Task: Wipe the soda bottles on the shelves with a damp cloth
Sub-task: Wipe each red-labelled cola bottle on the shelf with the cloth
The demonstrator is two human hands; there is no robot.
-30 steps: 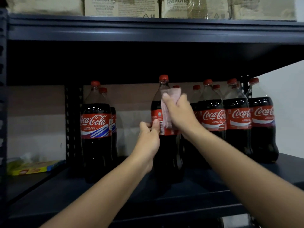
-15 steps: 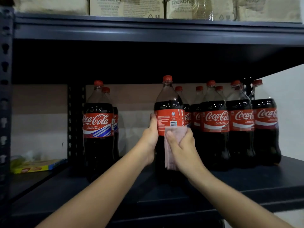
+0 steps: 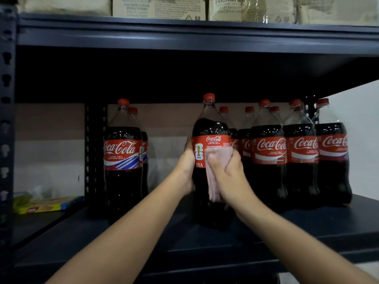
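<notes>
The wiping of one bottle (image 3: 211,130) is under way, midway down its body. It stands upright on the shelf (image 3: 205,242), forward of the others. The left hand (image 3: 187,167) curls round its left side, steadying it; the right hand (image 3: 227,173) presses a bunched pink cloth (image 3: 213,181) against the label (fingers curled over it). Next, probably: carry the wipe down and around.

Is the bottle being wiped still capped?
Capped: a red cap sits on the neck of the bottle.
</notes>
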